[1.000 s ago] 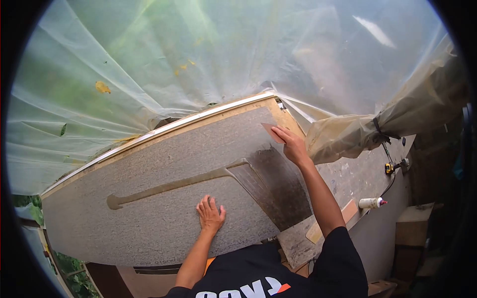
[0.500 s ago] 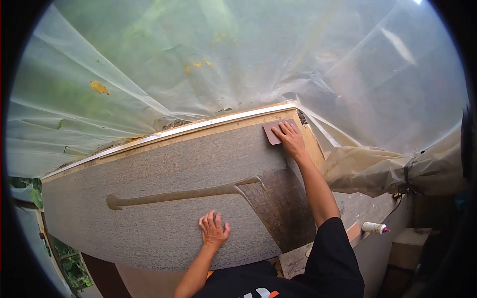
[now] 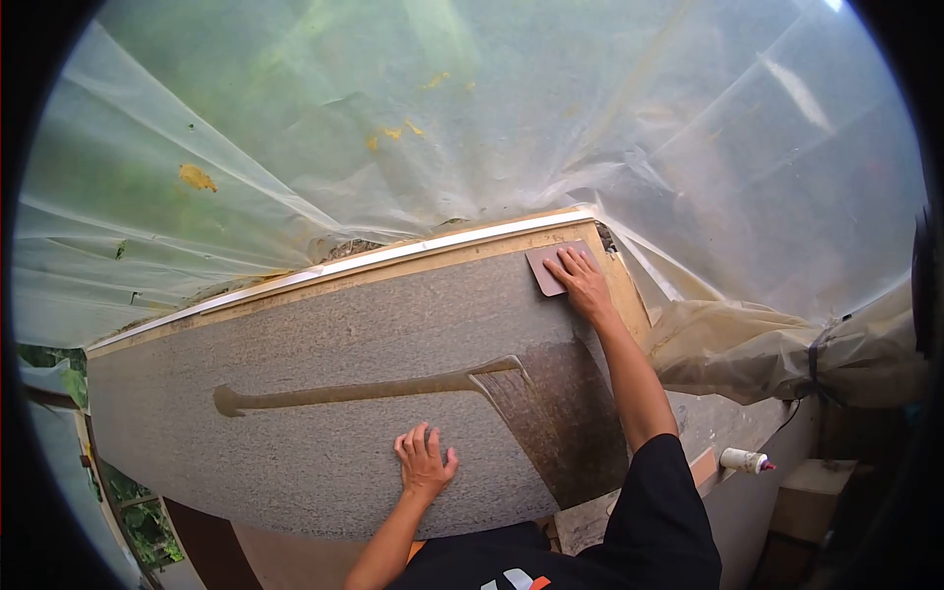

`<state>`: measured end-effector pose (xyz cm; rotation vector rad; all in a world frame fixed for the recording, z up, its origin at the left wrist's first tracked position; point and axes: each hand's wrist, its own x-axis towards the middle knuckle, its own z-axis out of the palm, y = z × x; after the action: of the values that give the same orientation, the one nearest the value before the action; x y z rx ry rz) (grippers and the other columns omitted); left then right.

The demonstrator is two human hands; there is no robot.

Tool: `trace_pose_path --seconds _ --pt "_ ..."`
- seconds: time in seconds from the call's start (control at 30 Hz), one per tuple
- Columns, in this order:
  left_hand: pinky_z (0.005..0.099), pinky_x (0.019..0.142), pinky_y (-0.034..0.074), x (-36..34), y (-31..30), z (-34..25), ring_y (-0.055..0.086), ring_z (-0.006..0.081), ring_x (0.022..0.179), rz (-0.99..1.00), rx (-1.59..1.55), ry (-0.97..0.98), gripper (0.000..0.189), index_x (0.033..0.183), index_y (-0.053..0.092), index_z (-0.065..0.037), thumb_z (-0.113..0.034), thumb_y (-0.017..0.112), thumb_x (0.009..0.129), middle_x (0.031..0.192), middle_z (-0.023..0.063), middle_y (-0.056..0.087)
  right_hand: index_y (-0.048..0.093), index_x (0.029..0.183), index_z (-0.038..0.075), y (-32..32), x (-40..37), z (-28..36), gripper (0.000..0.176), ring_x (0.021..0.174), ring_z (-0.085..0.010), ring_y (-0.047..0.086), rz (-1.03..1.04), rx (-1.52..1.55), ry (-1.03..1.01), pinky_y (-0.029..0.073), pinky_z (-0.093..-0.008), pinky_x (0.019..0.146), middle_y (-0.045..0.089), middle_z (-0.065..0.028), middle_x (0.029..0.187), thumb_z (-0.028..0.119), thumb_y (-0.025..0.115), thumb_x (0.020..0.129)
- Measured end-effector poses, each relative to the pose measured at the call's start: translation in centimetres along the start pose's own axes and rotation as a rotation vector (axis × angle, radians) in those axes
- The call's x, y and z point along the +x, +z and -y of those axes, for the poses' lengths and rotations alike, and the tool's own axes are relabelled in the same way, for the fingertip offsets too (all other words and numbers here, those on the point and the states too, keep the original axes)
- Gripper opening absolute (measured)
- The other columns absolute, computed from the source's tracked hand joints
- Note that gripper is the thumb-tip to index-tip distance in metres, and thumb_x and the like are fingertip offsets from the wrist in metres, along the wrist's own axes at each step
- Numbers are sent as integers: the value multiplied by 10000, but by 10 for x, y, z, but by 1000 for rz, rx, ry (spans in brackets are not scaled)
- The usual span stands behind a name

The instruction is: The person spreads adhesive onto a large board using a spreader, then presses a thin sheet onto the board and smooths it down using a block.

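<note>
A large grey speckled panel [image 3: 324, 334] lies before me, with a long brown band [image 3: 354, 395] across its middle that ends in a round spot at the left. At the right, the band meets a darker brown, smooth-looking patch [image 3: 570, 413]. My right hand [image 3: 582, 278] presses a flat reddish-brown sanding pad [image 3: 547, 267] against the panel's upper right corner. The palm side and the pad's underside are hidden. Lower down, my left hand [image 3: 425, 462] rests on the grey surface with its fingers spread and slightly bent, holding nothing.
A wooden ledge with a white strip [image 3: 442, 241] borders the far edge. Translucent plastic sheeting [image 3: 472, 118] hangs behind it, gathered into a tied bundle [image 3: 777, 354] at the right. A white bottle with a red tip [image 3: 744, 459] lies beside an orange-brown block [image 3: 703, 467] on a side surface.
The view has shifted slightly. My right hand and the pad stay near the same corner, with at most a small shift. My left hand stays in place.
</note>
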<state>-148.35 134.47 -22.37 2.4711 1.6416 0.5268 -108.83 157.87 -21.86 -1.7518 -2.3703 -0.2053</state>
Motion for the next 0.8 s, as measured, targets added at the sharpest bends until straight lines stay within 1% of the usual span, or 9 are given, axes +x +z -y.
trace_pose_path --seconds 0.03,0.23,0.37,0.47,0.57,0.63,0.7,0.77,0.8 --pt "547 958 326 0 0 0 408 332 1156 -2 -5 0 530 1142 504 -31 -266 685 703 1237 178 441 536 1337 260 -3 -3 1 563 1305 -285 461 20 8 6 332 -415 1111 508 -111 1386 21 460 833" --pt "549 960 324 -1 0 -1 409 334 1159 -6 -5 1 531 1145 505 -32 -267 684 704 1238 179 440 549 1325 267 -25 0 2 579 1303 -274 464 54 69 17 335 -398 1114 518 -99 1382 0 462 818" --pt "550 964 323 -1 0 -1 408 335 1163 -11 -1 -3 529 1146 505 -32 -269 682 707 1239 179 440 547 1327 270 -20 13 1 590 1304 -275 464 22 62 16 335 -397 1113 518 -98 1382 -5 469 811" --pt "550 966 323 -1 0 -1 407 336 1165 -8 -9 -5 527 1146 506 -32 -271 680 709 1239 179 441 547 1326 264 -16 11 3 595 1301 -276 467 87 56 46 334 -401 1114 513 -103 1385 -10 477 802" --pt "550 966 325 0 -1 -2 410 336 1162 -9 -13 -13 526 1146 507 -34 -270 679 709 1237 178 445 546 1325 265 -17 3 7 588 1302 -275 466 85 62 29 334 -405 1115 509 -106 1388 -2 473 807" --pt "550 964 326 0 -1 -2 414 337 1157 -18 -12 -6 523 1144 508 -33 -270 678 710 1233 176 448 544 1328 268 -21 -6 12 586 1305 -276 463 53 57 -21 336 -406 1114 509 -106 1389 5 471 811" --pt "551 972 320 -1 0 -1 410 345 1161 -12 -24 -11 526 1150 501 -29 -261 678 711 1234 180 443 542 1331 272 -19 -12 17 590 1304 -278 463 53 69 -11 338 -409 1112 510 -100 1389 11 480 806" --pt "552 980 314 0 0 -1 406 353 1164 -7 -33 -11 530 1156 493 -26 -252 677 713 1235 183 438 566 1305 261 -21 -12 17 498 1285 -280 481 58 61 -20 349 -406 1099 536 -108 1357 68 468 856" --pt "553 978 314 0 -1 -1 406 353 1163 -7 -35 -10 529 1155 493 -25 -252 676 714 1233 183 438 566 1305 261 -21 -10 18 498 1285 -280 481 54 63 -20 349 -406 1099 536 -108 1357 68 468 856"
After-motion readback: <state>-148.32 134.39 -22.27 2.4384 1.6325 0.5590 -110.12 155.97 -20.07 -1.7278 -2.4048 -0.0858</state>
